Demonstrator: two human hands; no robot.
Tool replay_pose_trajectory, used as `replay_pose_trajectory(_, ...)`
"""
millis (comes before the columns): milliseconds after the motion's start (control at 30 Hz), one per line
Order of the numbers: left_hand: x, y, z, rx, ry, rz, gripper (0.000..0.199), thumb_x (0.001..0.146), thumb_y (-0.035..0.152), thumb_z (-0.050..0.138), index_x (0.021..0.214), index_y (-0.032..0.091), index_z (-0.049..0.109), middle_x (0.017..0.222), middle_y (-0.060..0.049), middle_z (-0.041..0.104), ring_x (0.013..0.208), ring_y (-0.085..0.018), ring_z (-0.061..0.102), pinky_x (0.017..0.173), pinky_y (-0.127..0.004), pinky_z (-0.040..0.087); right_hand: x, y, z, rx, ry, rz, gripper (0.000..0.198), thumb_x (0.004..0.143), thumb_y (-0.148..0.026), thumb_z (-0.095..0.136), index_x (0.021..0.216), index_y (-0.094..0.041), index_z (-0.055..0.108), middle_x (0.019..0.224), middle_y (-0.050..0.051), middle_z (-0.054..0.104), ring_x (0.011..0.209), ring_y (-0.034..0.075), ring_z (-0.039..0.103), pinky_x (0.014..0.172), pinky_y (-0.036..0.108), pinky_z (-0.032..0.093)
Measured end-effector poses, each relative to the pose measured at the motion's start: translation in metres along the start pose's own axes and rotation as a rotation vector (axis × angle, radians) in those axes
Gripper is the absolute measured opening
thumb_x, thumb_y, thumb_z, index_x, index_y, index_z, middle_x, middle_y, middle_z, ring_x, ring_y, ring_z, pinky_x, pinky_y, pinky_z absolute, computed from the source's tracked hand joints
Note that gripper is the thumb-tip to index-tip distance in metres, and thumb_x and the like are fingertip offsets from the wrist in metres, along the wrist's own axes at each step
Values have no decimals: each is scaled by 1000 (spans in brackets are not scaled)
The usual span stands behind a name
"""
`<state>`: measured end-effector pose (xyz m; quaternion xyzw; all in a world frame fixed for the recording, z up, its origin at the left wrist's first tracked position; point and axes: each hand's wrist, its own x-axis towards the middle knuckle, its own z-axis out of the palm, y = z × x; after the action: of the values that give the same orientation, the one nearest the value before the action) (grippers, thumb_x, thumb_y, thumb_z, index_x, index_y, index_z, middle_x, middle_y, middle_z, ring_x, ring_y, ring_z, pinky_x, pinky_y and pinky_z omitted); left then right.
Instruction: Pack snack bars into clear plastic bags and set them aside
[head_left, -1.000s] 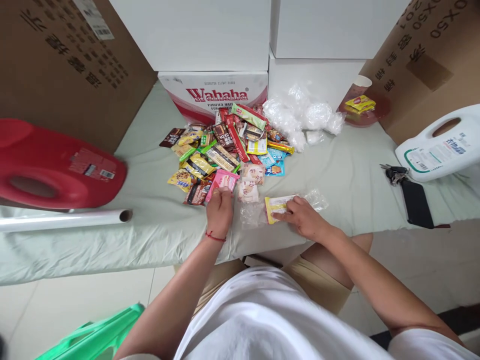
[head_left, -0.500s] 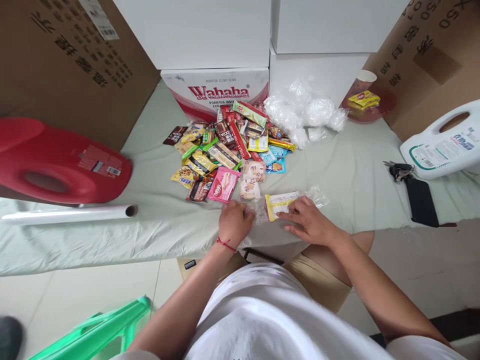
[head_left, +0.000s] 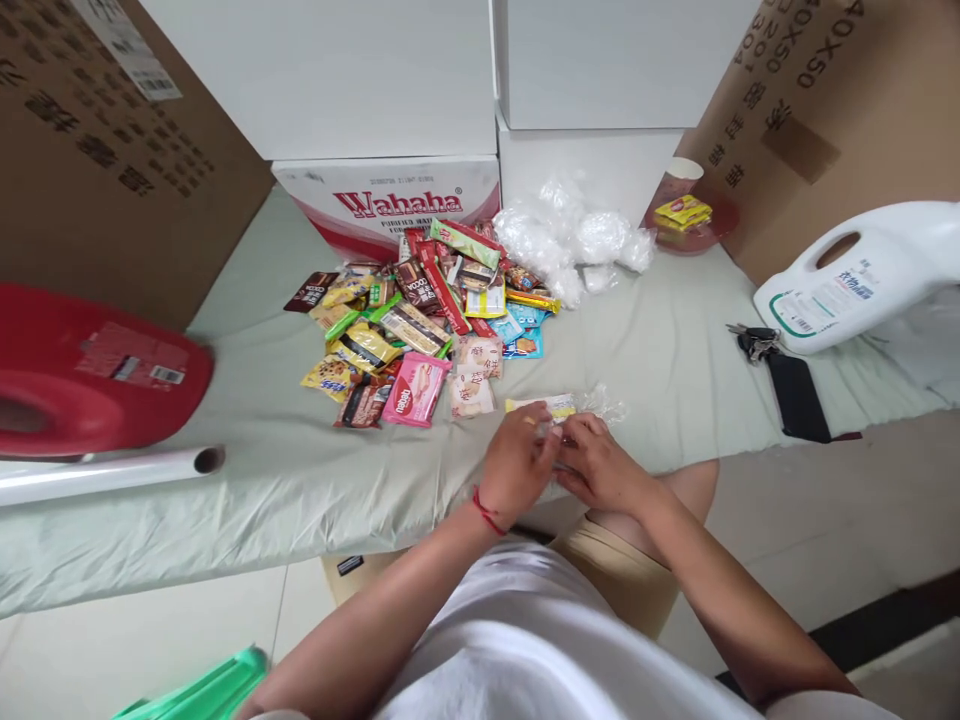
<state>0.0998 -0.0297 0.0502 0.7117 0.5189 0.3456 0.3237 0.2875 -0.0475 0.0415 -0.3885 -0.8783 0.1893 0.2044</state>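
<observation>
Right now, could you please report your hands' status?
Left hand, right hand close together at yellow-and-white packet. Packet partly covered by hands. Clear plastic at its right end.

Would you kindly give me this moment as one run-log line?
left hand: over near edge of yellow-and-white rectangular packet | right hand: beside left hand, same edge | grips: unclear | leftward: flat pink plastic-wrapped snack

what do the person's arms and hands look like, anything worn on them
Both hands are ungloved and the forearms bare. The left hand has a thin red cord bracelet at its wrist and what looks like a ring. The right hand shows no wristband. A white sleeve covers the upper right arm.
</observation>
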Motion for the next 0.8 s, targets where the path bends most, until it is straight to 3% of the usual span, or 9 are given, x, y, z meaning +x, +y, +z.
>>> replay_pose_trajectory(100,-16,-4,16,402,-38,291,36,101,34,52,129,14,65,146,-17,63,135,-33,58,109,-49,47,-16,-1,-6,189,39,-15,14,95,-25,66,105,-21,75,127,13,64,127,31,51,108,52,45)
replay_pose_trajectory(167,-24,-11,20,564,-40,379,43,103,34,51,138,11,60,154,-18,56,139,-33,55,107,-46,47,-29,7,-15,333,156,95,17,100,-29,59,99,-24,75,114,9,71,117,26,61,102,46,50)
replay_pose_trajectory(267,-28,-23,22,689,-37,441,42,103,25,49,141,12,59,157,-17,53,142,-29,53,108,-42,45,-35,34,-32,302,558,548,33,104,-47,50,116,-26,71,104,7,75,103,25,68,93,42,54)
replay_pose_trajectory(333,-27,-29,24,731,-42,460,42,101,18,49,140,14,61,158,-15,52,143,-28,52,108,-41,44,-27,57,-40,180,677,803,56,99,-64,48,132,-22,65,113,12,74,111,30,65,97,46,52)
replay_pose_trajectory(433,-25,-33,26,752,-46,461,43,99,16,50,140,15,62,157,-14,53,142,-27,52,108,-40,45,-1,76,-42,140,462,952,71,96,-75,38,131,-19,65,106,15,76,113,34,65,100,48,49)
replay_pose_trajectory(567,-26,-33,25,744,-36,462,44,99,16,50,141,15,63,156,-14,54,141,-26,53,108,-39,45,28,68,-35,95,184,967,52,97,-66,45,100,-23,73,85,10,74,97,31,67,87,39,48)
replay_pose_trajectory(700,-26,-31,23,740,-46,458,44,99,16,49,141,15,63,157,-14,54,140,-27,54,107,-39,44,16,61,-35,176,118,859,24,87,-41,58,84,-21,72,79,5,72,79,22,64,74,31,46)
replay_pose_trajectory(800,-25,-31,23,745,-30,468,43,98,15,49,138,16,65,154,-13,57,138,-25,56,106,-39,45,-15,72,-43,261,198,894,21,82,-33,54,86,-21,71,83,3,73,75,18,64,70,28,47)
